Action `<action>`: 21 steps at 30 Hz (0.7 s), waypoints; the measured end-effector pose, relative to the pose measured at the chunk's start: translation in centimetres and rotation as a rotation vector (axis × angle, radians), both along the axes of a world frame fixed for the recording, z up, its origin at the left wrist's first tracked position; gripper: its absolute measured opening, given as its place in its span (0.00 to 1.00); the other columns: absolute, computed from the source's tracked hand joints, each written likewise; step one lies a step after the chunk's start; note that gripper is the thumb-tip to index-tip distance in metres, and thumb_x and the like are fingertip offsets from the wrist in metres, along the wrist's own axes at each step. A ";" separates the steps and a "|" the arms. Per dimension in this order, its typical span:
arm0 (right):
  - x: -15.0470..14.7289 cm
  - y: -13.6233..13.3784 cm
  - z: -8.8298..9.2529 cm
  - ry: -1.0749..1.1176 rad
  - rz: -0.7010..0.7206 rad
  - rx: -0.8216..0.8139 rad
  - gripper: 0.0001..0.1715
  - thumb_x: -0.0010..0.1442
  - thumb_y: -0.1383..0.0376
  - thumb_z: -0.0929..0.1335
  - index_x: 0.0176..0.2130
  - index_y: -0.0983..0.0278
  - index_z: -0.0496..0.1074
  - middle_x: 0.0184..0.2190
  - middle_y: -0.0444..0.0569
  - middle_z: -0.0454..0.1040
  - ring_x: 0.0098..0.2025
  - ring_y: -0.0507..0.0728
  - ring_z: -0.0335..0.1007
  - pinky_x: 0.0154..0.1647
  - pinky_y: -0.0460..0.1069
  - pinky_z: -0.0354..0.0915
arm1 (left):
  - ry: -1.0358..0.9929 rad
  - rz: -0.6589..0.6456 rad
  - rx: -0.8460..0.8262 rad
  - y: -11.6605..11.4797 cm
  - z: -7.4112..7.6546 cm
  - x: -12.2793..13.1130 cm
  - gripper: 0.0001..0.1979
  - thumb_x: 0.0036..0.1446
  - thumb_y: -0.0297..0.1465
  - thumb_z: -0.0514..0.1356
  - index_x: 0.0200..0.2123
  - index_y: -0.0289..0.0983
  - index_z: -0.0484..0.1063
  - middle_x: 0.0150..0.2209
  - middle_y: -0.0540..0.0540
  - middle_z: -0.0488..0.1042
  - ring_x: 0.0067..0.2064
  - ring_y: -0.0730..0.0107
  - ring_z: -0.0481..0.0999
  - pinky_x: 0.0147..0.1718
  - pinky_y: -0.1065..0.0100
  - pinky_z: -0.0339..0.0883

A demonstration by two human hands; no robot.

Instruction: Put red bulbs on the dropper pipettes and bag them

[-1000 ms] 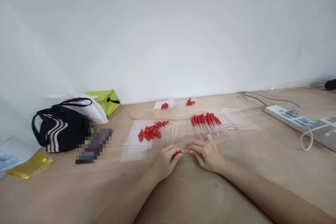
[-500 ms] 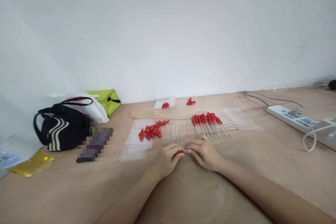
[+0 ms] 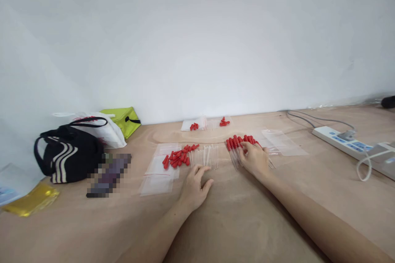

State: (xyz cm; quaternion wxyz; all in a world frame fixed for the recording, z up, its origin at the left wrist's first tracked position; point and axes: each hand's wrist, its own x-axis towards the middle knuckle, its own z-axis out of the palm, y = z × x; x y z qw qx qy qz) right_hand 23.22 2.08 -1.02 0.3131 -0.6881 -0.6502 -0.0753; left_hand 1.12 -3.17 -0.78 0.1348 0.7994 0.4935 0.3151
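Observation:
My left hand [image 3: 195, 189] is open, thumb and fingers apart, with its fingertips just in front of a row of clear glass dropper tubes [image 3: 202, 157]. My right hand [image 3: 254, 159] reaches over a row of droppers with red rubber bulbs [image 3: 234, 142]. Its fingers are closed on a dropper among them, though the hand hides most of it. Loose red rubber bulbs [image 3: 176, 158] lie left of the tubes, partly on clear zip bags [image 3: 159, 181].
Farther back are small bags with red bulbs [image 3: 194, 126]. A black bag [image 3: 72, 154], a lime-green bag [image 3: 123, 121] and a gold packet [image 3: 32, 201] sit at left. More clear bags [image 3: 285, 141] and a power strip [image 3: 342, 141] lie at right.
My hands have separated. The right one has carried the dropper up and right to the row of droppers. My left hand has let go and spread its fingers near the tubes.

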 end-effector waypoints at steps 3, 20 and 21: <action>0.2 1.0 -0.1 -0.013 -0.076 -0.067 0.15 0.55 0.61 0.60 0.38 0.65 0.70 0.26 0.51 0.74 0.35 0.60 0.65 0.35 0.52 0.45 | 0.001 -0.014 -0.027 -0.1 0.1 0.1 0.10 0.49 0.26 0.56 0.38 0.38 0.67 0.37 0.46 0.67 0.40 0.64 0.69 0.40 0.61 0.64; -6.0 0.3 1.1 -0.093 0.116 -0.181 0.16 0.54 0.60 0.61 0.27 0.65 0.73 0.28 0.54 0.75 0.36 0.60 0.65 0.37 0.54 0.46 | 0.031 -0.043 -0.026 0.0 0.2 0.2 0.04 0.50 0.26 0.56 0.30 0.37 0.70 0.33 0.46 0.69 0.38 0.65 0.68 0.39 0.63 0.63; -6.4 0.6 1.3 -0.099 0.102 -0.222 0.16 0.54 0.60 0.61 0.27 0.65 0.73 0.28 0.55 0.75 0.36 0.60 0.65 0.37 0.54 0.46 | 0.030 -0.044 -0.025 0.0 0.2 0.2 0.04 0.50 0.26 0.56 0.30 0.37 0.70 0.33 0.46 0.69 0.38 0.65 0.68 0.39 0.63 0.63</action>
